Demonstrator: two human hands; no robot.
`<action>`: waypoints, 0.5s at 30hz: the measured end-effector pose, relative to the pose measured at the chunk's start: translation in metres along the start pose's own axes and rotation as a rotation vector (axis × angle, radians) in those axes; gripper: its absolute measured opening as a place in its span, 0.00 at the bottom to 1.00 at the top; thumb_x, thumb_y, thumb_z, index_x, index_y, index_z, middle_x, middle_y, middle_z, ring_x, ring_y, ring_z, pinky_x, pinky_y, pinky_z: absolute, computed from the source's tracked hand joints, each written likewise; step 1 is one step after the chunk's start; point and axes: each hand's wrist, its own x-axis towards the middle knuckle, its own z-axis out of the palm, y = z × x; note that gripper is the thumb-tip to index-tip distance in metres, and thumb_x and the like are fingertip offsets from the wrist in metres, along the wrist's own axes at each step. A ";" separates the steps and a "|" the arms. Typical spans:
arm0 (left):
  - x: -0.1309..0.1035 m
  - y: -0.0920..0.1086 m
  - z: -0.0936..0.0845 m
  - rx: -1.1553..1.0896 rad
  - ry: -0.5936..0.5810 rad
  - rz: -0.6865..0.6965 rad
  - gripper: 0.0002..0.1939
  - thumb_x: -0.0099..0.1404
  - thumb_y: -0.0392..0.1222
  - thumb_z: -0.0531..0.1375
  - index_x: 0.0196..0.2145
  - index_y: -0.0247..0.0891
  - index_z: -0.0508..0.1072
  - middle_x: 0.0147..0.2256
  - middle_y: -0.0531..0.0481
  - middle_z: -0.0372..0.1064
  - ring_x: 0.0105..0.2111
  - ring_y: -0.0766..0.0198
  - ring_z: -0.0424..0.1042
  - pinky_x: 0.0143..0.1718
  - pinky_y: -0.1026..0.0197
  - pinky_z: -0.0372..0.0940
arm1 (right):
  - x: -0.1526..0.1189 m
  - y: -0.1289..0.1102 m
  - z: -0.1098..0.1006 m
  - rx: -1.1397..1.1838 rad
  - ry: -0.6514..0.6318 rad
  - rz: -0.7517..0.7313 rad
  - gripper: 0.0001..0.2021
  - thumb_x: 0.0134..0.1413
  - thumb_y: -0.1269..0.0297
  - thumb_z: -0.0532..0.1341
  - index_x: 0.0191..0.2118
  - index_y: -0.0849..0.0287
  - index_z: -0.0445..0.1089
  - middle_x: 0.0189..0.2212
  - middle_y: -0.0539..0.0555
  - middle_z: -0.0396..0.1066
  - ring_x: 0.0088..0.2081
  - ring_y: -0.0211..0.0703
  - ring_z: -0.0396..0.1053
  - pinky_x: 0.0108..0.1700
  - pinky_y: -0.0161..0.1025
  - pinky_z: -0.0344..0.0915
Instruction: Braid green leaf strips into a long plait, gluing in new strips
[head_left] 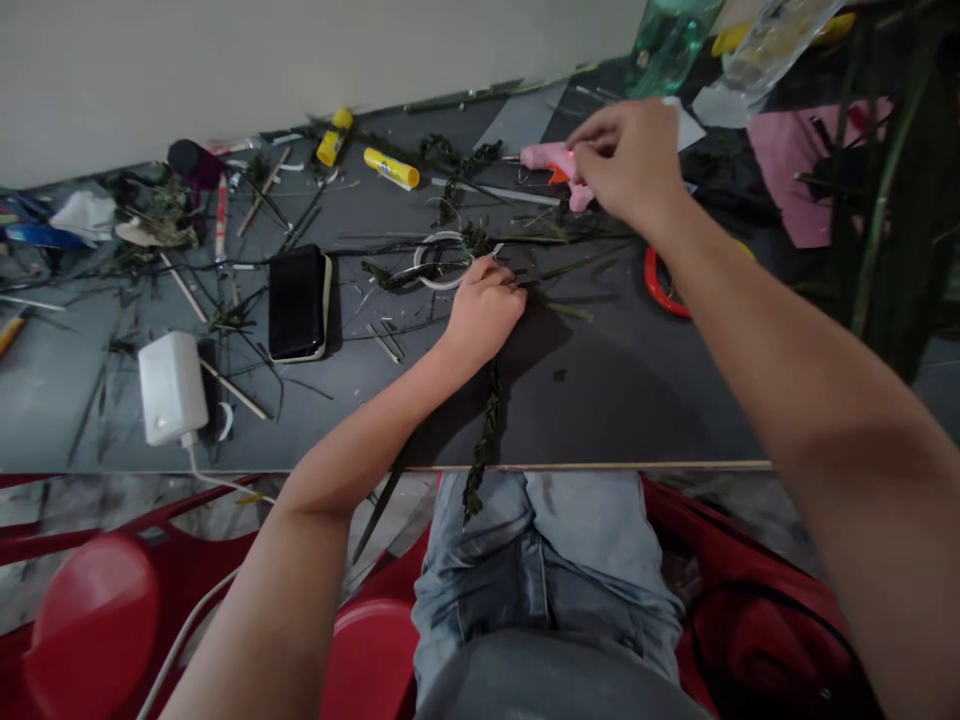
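My left hand (487,305) rests on the table with its fingers curled over a braided green leaf strand (491,400), whose tail hangs past the table's front edge. A white ring (427,262) with leaf pieces on it lies against its fingertips; what exactly is pinched is partly hidden. My right hand (634,160) is farther back, its fingers closed at the rear of a pink hot glue gun (547,157). The gun has an orange trigger, a small red light, and a nozzle facing left. Another dark green braid (454,180) lies left of the nozzle.
Two yellow glue sticks (391,168) lie at the back. A black phone (298,303) and a white charger (172,388) are at left among leaf scraps and sticks. Red-handled scissors (662,285) lie under my right forearm. Bottles (671,45) and pink paper (787,180) are back right.
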 end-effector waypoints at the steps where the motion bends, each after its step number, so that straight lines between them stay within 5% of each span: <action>1: 0.000 0.001 -0.001 0.003 0.012 0.014 0.16 0.73 0.38 0.53 0.38 0.36 0.82 0.42 0.42 0.81 0.51 0.54 0.77 0.63 0.43 0.63 | 0.003 0.008 0.002 -0.091 0.063 0.053 0.09 0.58 0.70 0.60 0.39 0.58 0.80 0.34 0.53 0.80 0.38 0.45 0.78 0.49 0.47 0.74; 3: -0.001 0.005 -0.004 -0.002 0.022 0.036 0.15 0.72 0.43 0.57 0.36 0.36 0.82 0.38 0.40 0.81 0.49 0.49 0.77 0.62 0.40 0.62 | 0.007 0.019 0.007 -0.218 0.082 0.198 0.04 0.52 0.65 0.66 0.32 0.61 0.75 0.40 0.61 0.80 0.47 0.56 0.77 0.55 0.57 0.70; 5: -0.003 0.009 -0.005 -0.026 0.011 0.027 0.16 0.70 0.50 0.59 0.36 0.37 0.82 0.35 0.39 0.80 0.47 0.46 0.78 0.61 0.37 0.61 | 0.010 0.023 0.014 -0.258 0.014 0.297 0.18 0.47 0.55 0.70 0.23 0.56 0.61 0.46 0.67 0.78 0.51 0.65 0.73 0.57 0.65 0.67; 8: -0.003 0.013 -0.005 -0.063 0.016 -0.023 0.17 0.70 0.51 0.58 0.36 0.38 0.82 0.35 0.38 0.80 0.45 0.46 0.78 0.60 0.37 0.61 | 0.020 0.021 0.027 -0.244 -0.019 0.318 0.31 0.48 0.48 0.70 0.25 0.51 0.42 0.52 0.69 0.74 0.55 0.61 0.70 0.62 0.67 0.62; 15: 0.000 0.012 -0.004 0.035 -0.034 -0.052 0.21 0.73 0.38 0.48 0.37 0.34 0.81 0.34 0.34 0.79 0.43 0.47 0.78 0.51 0.43 0.67 | 0.053 0.016 0.034 -0.292 -0.165 0.388 0.28 0.43 0.56 0.73 0.24 0.53 0.48 0.54 0.72 0.74 0.60 0.67 0.69 0.63 0.65 0.61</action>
